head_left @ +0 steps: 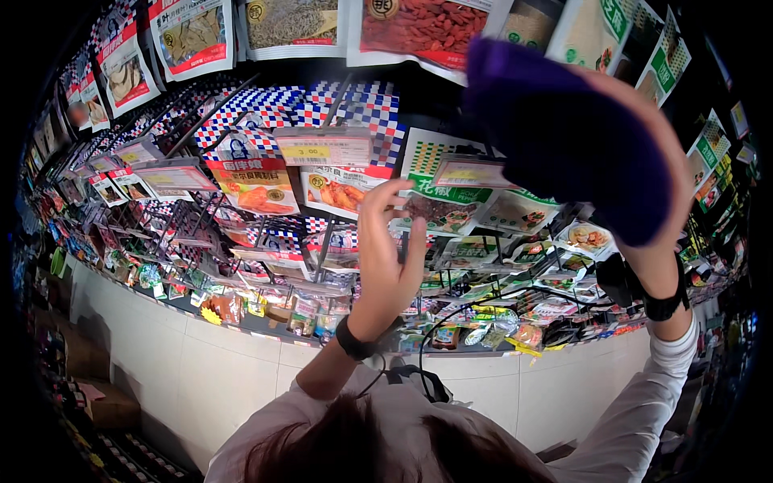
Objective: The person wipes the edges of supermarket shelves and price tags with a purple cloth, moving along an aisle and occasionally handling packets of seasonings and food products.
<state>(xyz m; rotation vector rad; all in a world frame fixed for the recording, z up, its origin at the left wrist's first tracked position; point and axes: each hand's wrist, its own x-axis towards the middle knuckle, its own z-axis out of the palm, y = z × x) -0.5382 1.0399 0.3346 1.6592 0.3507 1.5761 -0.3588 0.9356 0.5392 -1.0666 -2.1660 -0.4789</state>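
Note:
My left hand (389,259) is raised before the rack, with its fingers curved and the thumb apart. Its fingertips are by the left edge of a green-and-white packet of Sichuan peppercorns (447,208); whether they touch it I cannot tell. My right hand (670,157) holds a dark purple cloth (580,139), which covers most of the fingers. The cloth hangs in front of the upper right packets and hides part of the hooks there. Left of my left hand hang red-and-white marinade packets (250,175) with checkered tops.
Price tags in clear holders (323,148) stick out on metal hooks. Large spice bags, one with red dried berries (423,30), hang above. Lower hooks and a bottom shelf (290,335) carry more packets. A black cable (426,344) runs by my body. Cardboard boxes (109,407) stand at lower left.

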